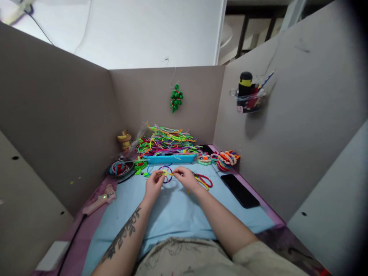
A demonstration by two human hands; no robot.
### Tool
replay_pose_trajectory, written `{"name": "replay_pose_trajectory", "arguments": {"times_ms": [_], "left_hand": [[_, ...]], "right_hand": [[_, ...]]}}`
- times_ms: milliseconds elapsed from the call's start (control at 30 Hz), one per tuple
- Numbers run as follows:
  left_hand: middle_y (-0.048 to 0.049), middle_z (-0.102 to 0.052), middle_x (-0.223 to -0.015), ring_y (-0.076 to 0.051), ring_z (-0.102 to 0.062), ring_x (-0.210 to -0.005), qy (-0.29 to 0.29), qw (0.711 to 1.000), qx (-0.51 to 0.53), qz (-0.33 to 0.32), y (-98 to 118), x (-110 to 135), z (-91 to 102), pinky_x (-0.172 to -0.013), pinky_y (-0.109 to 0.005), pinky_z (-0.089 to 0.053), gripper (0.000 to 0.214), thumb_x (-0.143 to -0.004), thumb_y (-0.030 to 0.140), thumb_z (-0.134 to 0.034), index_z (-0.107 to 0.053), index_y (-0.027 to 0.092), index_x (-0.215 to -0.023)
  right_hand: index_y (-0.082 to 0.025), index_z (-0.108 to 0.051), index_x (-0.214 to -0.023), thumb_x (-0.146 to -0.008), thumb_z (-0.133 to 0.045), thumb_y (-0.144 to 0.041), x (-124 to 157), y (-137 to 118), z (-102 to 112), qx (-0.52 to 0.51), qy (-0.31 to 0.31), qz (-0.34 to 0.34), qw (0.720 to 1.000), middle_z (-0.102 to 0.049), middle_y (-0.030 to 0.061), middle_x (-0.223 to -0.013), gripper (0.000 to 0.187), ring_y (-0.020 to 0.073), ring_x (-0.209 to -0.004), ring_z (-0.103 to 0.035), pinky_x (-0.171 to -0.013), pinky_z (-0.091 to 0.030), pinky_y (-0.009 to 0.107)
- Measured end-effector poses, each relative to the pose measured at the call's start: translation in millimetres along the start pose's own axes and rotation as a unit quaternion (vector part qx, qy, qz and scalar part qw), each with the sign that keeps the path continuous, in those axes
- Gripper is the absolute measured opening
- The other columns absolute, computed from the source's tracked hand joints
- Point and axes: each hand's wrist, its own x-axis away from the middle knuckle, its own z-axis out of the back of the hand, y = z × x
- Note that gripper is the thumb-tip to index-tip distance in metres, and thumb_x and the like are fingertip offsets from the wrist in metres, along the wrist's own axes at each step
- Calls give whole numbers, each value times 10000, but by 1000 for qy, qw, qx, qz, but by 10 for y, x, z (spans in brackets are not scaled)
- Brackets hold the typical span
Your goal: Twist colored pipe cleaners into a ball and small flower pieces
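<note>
Between my hands, above the light blue cloth (184, 214), is a small purple ring (169, 181) that looks made of pipe cleaner, with pink and yellow pieces running across it to a yellow centre. My left hand (155, 183) is closed in a pinch on the ring's left side. From the right, my right hand (185, 178) pinches a thin yellow-orange pipe cleaner (171, 174) at the ring's edge. Red-handled scissors (207, 179) lie just beyond my right hand, partly covered by it. Fine detail at the fingertips is too small to make out.
A blue tray (172, 158) heaped with coloured pipe cleaners (168, 140) stands at the back. To the left are a dark bowl (129, 174) and a pink glue gun (100, 201). A black phone (240, 191) and woven pieces (225, 160) lie right. Grey panels (138, 99) enclose the table.
</note>
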Motion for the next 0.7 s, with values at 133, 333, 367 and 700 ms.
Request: {"name": "replay_pose_trajectory", "arguments": {"times_ms": [133,333,367,700], "left_hand": [[-32,-628,-746,-99,-529,-532,-25,999,-33,-24,-31,13,-18,-469,-200,-412,254,-716,326,-572,-543,156,-903],[-49,-646,-788,-117,-566,-569,-21,998,-51,-42,-41,22,-21,-496,-217,-442,234,-719,307,-566,-556,153,-895],[-49,-646,-786,-115,-563,-565,-21,998,-49,-40,-40,22,-18,-493,-216,-441,234,-720,305,-565,-555,151,-896],[-38,-646,-776,-115,-565,-565,-16,996,-71,-48,-25,38,-16,-520,-223,-450,224,-720,297,-559,-565,159,-896]], "right_hand": [[-185,-607,-775,-753,-492,-197,22,-13,-37,58,8,38,998,-596,11,-761,117,132,-715,-525,-662,-399,244],[-188,-584,-761,-760,-484,-154,48,-59,-31,98,-5,63,993,-588,13,-781,106,136,-757,-509,-705,-379,247],[-189,-583,-757,-759,-487,-152,48,-55,-29,101,-8,66,993,-588,13,-782,103,136,-759,-510,-707,-378,246],[-190,-584,-701,-717,-512,-131,53,-28,-51,128,-8,71,989,-558,-1,-711,94,127,-689,-494,-645,-359,232]]}}
